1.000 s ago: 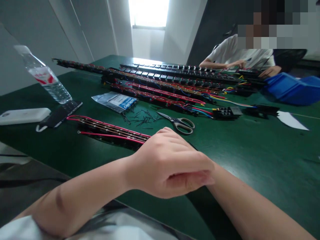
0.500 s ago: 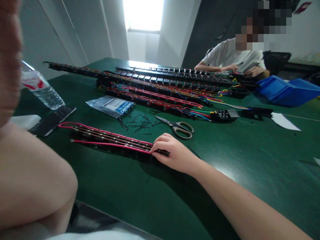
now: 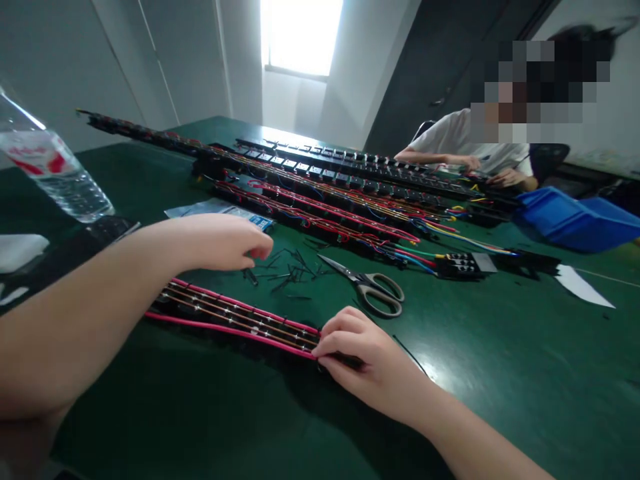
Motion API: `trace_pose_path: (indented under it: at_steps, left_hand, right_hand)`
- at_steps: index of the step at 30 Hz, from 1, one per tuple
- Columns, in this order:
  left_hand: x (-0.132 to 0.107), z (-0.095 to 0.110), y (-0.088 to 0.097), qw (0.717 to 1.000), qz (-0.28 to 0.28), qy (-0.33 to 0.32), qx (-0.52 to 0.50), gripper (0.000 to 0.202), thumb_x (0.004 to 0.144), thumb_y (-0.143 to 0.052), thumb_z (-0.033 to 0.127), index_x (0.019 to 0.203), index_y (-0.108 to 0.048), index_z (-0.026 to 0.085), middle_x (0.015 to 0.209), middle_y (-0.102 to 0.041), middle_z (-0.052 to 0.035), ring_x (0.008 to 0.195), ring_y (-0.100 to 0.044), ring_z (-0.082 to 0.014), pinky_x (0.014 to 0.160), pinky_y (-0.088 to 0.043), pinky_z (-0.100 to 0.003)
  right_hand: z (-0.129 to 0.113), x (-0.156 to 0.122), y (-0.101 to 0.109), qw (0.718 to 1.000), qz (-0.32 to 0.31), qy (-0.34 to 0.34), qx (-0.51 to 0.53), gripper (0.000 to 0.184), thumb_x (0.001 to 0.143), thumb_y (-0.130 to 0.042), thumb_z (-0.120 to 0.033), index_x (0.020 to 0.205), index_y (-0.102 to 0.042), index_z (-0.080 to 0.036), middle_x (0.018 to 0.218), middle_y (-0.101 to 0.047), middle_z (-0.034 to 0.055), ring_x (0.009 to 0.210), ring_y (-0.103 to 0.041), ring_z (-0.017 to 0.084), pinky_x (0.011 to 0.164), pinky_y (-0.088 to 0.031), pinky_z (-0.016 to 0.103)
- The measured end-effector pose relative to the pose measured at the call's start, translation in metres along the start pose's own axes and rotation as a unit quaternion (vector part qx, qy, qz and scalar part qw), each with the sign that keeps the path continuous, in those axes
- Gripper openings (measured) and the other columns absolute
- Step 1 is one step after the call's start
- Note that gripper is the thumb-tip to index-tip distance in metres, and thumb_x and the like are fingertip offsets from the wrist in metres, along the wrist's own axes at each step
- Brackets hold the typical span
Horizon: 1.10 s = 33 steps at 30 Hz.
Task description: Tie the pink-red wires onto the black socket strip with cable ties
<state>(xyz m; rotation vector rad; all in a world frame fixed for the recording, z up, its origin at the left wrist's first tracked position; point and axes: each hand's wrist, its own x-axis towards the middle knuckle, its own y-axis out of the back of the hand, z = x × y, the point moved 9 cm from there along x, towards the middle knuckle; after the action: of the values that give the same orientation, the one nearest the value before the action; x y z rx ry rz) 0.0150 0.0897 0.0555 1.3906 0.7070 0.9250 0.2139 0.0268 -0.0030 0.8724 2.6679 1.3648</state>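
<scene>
A long black strip (image 3: 240, 323) with bare copper-coloured lines and solder points lies on the green table in front of me. A thick red wire (image 3: 220, 325) runs along its near edge, and another red length follows the far edge. My right hand (image 3: 357, 353) grips the strip's right end, its fingertips pinched on the red wire there. Above the strip's far side hangs my left hand (image 3: 225, 243), nothing visible in its loosely bent, parted fingers. Just beyond its fingertips are loose black cable ties (image 3: 293, 270). Under that hand, a plastic bag (image 3: 190, 210) is partly covered.
Scissors (image 3: 375, 290) lie right of the ties. Several long wired assemblies (image 3: 325, 200) stretch across the back. A water bottle (image 3: 55, 167) stands tilted-looking at left. At right are a blue bin (image 3: 575, 217) and a white paper piece (image 3: 583, 287). A co-worker (image 3: 445, 143) sits opposite.
My left hand has come down from the upper left and reached across the strip toward the loose ties. My right hand keeps its hold. The view has shifted slightly.
</scene>
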Motion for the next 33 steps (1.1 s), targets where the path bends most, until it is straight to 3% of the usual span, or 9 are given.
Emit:
trace_pose_path:
  at_steps: [2, 4, 8, 11, 14, 19, 27, 30, 33]
  left_hand:
    - [-0.001, -0.018, -0.034, 0.992, -0.118, 0.039, 0.006, 0.01, 0.068, -0.078, 0.017, 0.073, -0.071, 0.022, 0.066, -0.068, 0.0035, 0.051, -0.052, -0.0092, 0.051, -0.033, -0.021]
    - [-0.004, -0.029, -0.055, 0.982, -0.176, 0.07, 0.009, 0.015, 0.068, -0.077, 0.017, 0.082, -0.072, 0.023, 0.077, -0.071, -0.0002, 0.06, -0.056, -0.0127, 0.055, -0.034, -0.024]
    - [-0.005, -0.033, -0.073, 0.971, -0.221, 0.093, 0.003, 0.022, 0.077, -0.072, 0.025, 0.099, -0.07, 0.026, 0.099, -0.072, -0.0028, 0.076, -0.059, -0.0164, 0.063, -0.036, -0.027]
    - [-0.003, -0.031, -0.078, 0.968, -0.233, 0.096, -0.004, 0.011, 0.079, -0.067, 0.023, 0.089, -0.07, 0.025, 0.096, -0.071, -0.0029, 0.076, -0.057, -0.0165, 0.063, -0.035, -0.028]
    - [-0.003, -0.03, -0.082, 0.967, -0.236, 0.096, -0.015, 0.008, 0.078, -0.062, 0.018, 0.078, -0.068, 0.023, 0.088, -0.069, -0.0027, 0.069, -0.053, -0.0148, 0.06, -0.032, -0.029]
    - [-0.005, -0.027, -0.081, 0.969, -0.23, 0.09, -0.029, 0.012, 0.073, -0.06, 0.012, 0.075, -0.067, 0.021, 0.087, -0.067, -0.0028, 0.066, -0.049, -0.0135, 0.058, -0.029, -0.029]
    - [-0.002, -0.021, -0.073, 0.976, -0.196, 0.056, -0.074, 0.011, 0.083, -0.058, 0.016, 0.076, -0.063, 0.023, 0.082, -0.066, -0.0008, 0.069, -0.054, -0.0154, 0.064, -0.035, -0.028]
    - [0.002, -0.006, -0.064, 0.981, -0.159, 0.033, -0.107, 0.011, 0.091, -0.054, 0.02, 0.083, -0.062, 0.023, 0.08, -0.066, 0.0, 0.069, -0.055, -0.0153, 0.064, -0.036, -0.028]
    - [0.006, 0.029, -0.047, 0.982, -0.109, -0.008, -0.153, 0.013, 0.099, -0.051, 0.026, 0.095, -0.063, 0.024, 0.09, -0.068, 0.0011, 0.077, -0.059, -0.0145, 0.068, -0.041, -0.026]
  right_hand:
    - [0.0, 0.0, 0.001, 1.0, 0.0, -0.001, 0.005, 0.014, 0.094, -0.064, -0.016, 0.098, -0.074, -0.025, 0.098, -0.071, 0.0032, 0.096, -0.062, 0.014, 0.081, -0.053, 0.027]
    - [0.0, 0.0, 0.001, 1.0, 0.001, 0.0, 0.008, 0.016, 0.095, -0.062, -0.016, 0.099, -0.074, -0.025, 0.098, -0.071, 0.0038, 0.095, -0.062, 0.015, 0.08, -0.053, 0.027]
    - [0.0, 0.0, 0.002, 1.0, 0.0, 0.004, 0.009, 0.017, 0.096, -0.06, -0.016, 0.098, -0.074, -0.025, 0.097, -0.071, 0.0051, 0.093, -0.062, 0.015, 0.079, -0.054, 0.028]
    - [-0.001, 0.0, 0.002, 1.0, 0.001, 0.003, 0.007, 0.017, 0.096, -0.06, -0.016, 0.098, -0.073, -0.025, 0.097, -0.071, 0.0047, 0.093, -0.062, 0.015, 0.079, -0.055, 0.028]
    - [0.0, 0.0, 0.001, 1.0, 0.001, -0.002, 0.002, 0.016, 0.096, -0.059, -0.017, 0.098, -0.073, -0.025, 0.098, -0.071, 0.0052, 0.093, -0.063, 0.015, 0.079, -0.056, 0.029]
    - [0.002, -0.002, 0.0, 1.0, -0.002, -0.012, 0.0, 0.015, 0.096, -0.061, -0.017, 0.097, -0.074, -0.025, 0.099, -0.071, 0.006, 0.094, -0.064, 0.016, 0.078, -0.056, 0.029]
    - [0.004, -0.002, -0.001, 1.0, -0.001, -0.017, 0.006, 0.015, 0.095, -0.062, -0.016, 0.096, -0.073, -0.025, 0.1, -0.071, 0.0053, 0.095, -0.064, 0.016, 0.079, -0.055, 0.029]
    - [0.003, -0.002, -0.001, 1.0, -0.001, -0.021, 0.012, 0.015, 0.095, -0.061, -0.017, 0.096, -0.073, -0.024, 0.099, -0.071, 0.0056, 0.095, -0.064, 0.016, 0.079, -0.055, 0.029]
    - [0.004, -0.002, 0.003, 0.999, 0.003, -0.036, 0.024, 0.013, 0.097, -0.059, -0.02, 0.099, -0.071, -0.024, 0.097, -0.071, 0.0055, 0.093, -0.064, 0.016, 0.078, -0.055, 0.029]
